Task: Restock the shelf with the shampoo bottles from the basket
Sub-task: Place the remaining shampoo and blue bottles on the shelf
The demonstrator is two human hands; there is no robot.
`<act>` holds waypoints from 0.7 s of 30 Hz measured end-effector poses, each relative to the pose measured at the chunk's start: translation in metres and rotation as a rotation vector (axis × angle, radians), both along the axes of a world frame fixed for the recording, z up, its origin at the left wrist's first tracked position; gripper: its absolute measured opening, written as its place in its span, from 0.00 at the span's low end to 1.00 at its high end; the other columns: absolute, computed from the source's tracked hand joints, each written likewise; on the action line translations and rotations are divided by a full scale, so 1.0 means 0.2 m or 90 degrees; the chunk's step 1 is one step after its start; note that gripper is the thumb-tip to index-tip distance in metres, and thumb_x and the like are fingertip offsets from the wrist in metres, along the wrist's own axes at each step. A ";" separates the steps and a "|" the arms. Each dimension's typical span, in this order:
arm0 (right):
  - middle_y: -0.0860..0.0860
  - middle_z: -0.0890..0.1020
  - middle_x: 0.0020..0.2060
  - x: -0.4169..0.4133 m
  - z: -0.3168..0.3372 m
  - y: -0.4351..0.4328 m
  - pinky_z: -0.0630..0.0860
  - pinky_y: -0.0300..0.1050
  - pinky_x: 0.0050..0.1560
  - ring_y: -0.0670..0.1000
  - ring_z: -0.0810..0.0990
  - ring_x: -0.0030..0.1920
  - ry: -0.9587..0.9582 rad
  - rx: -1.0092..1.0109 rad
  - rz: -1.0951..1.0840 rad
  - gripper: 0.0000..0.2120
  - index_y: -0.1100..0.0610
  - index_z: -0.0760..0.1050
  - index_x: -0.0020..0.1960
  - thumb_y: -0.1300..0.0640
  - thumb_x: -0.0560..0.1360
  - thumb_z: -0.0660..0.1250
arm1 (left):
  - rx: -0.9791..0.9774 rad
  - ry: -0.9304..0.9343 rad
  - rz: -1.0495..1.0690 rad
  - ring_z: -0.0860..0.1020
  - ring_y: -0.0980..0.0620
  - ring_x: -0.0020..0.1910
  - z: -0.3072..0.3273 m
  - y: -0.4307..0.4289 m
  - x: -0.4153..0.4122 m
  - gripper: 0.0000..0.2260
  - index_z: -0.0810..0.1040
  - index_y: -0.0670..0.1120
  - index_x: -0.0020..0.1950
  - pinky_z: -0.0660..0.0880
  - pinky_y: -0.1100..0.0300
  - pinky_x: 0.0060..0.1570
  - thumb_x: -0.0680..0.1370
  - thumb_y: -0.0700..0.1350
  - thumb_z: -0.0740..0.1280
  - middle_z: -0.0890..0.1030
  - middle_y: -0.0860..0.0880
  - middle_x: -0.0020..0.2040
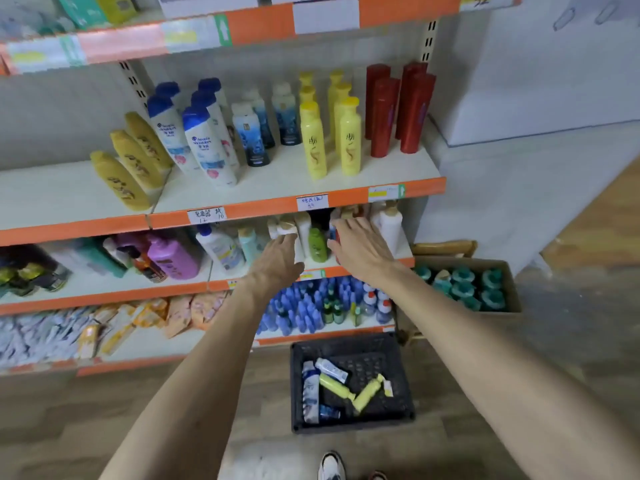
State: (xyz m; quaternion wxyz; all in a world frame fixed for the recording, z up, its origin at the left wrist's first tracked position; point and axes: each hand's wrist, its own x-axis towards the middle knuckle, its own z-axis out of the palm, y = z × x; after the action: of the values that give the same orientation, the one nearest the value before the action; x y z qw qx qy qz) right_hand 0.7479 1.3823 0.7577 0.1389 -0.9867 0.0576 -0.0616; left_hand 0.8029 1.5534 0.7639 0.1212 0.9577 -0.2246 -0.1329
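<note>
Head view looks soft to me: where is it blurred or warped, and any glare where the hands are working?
Head view: the top price strip and the packets at lower left are smeared; shelf edges bow from the wide lens. No glare; light is even, with shade under the shelf around the left hand and right hand. Bottles in the basket read clearly.

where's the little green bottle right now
In the head view, centre frame, the green bottle stands on the shelf between the left hand and the right hand.

White sneaker point(330, 465) (dark trim), bare forearms point(207, 358)
</note>
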 end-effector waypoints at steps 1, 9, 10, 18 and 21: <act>0.55 0.70 0.70 -0.02 -0.05 -0.01 0.64 0.52 0.68 0.55 0.63 0.72 0.015 -0.009 0.010 0.20 0.57 0.68 0.67 0.46 0.82 0.55 | -0.001 0.008 -0.013 0.64 0.41 0.71 -0.06 -0.01 0.00 0.30 0.58 0.40 0.75 0.64 0.50 0.67 0.78 0.46 0.66 0.66 0.39 0.72; 0.49 0.53 0.79 -0.18 -0.61 -0.11 0.50 0.55 0.76 0.51 0.46 0.79 0.234 0.034 -0.031 0.30 0.56 0.52 0.79 0.41 0.82 0.49 | 0.074 0.110 -0.056 0.50 0.45 0.78 -0.69 -0.10 -0.13 0.34 0.52 0.43 0.78 0.54 0.46 0.75 0.77 0.50 0.65 0.54 0.44 0.78; 0.49 0.55 0.78 -0.21 -0.69 -0.13 0.52 0.56 0.75 0.51 0.48 0.79 0.254 0.037 -0.034 0.29 0.56 0.53 0.78 0.42 0.82 0.50 | 0.074 0.131 -0.057 0.53 0.45 0.77 -0.77 -0.10 -0.15 0.32 0.55 0.43 0.77 0.56 0.46 0.74 0.77 0.49 0.65 0.57 0.44 0.77; 0.53 0.65 0.74 -0.35 -1.84 -0.19 0.63 0.56 0.69 0.58 0.59 0.74 0.399 0.076 -0.039 0.25 0.55 0.58 0.76 0.49 0.81 0.58 | 0.139 0.325 -0.054 0.68 0.42 0.70 -1.95 -0.07 -0.31 0.26 0.60 0.45 0.76 0.67 0.51 0.65 0.79 0.45 0.63 0.69 0.41 0.71; 0.53 0.65 0.74 -0.40 -2.43 -0.18 0.63 0.56 0.68 0.58 0.59 0.74 0.463 0.086 -0.029 0.26 0.54 0.56 0.77 0.51 0.82 0.58 | 0.173 0.371 -0.044 0.69 0.41 0.69 -2.55 -0.01 -0.40 0.24 0.62 0.43 0.74 0.69 0.50 0.65 0.79 0.45 0.62 0.69 0.40 0.71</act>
State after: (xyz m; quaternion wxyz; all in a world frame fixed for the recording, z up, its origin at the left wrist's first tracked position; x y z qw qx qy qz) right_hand 0.6684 1.3460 0.2713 0.1727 -0.9313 0.1289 0.2938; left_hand 0.7239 1.5510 0.2542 0.0468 0.8785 -0.1929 -0.4346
